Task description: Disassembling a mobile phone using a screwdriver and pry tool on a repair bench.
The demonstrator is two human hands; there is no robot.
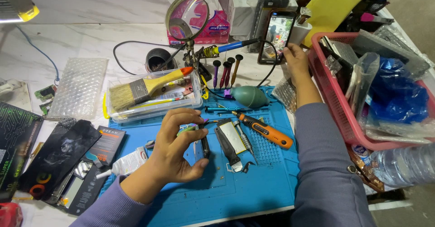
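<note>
1. Left hand (174,148) pinching thin dark phone frame (205,144) between thumb and fingers, long axis from 12 to 6 o'clock, over blue silicone work mat (253,181).
2. Right hand (297,62) far at 1 o'clock, touching upright black smartphone (277,34) (grip unclear).

**Layout of the bench**

A work mat (235,181) lay on the table (90,41). At the mat's back left sat a plastic box (154,102) with a paintbrush (145,87) on top. Behind the box stood a magnifier (186,15). An electric screwdriver (265,129) lay right of centre on the mat, a dust blower (248,96) behind it. A basket (335,114) stood right of the mat, a phone (277,34) propped upright behind it.
</note>
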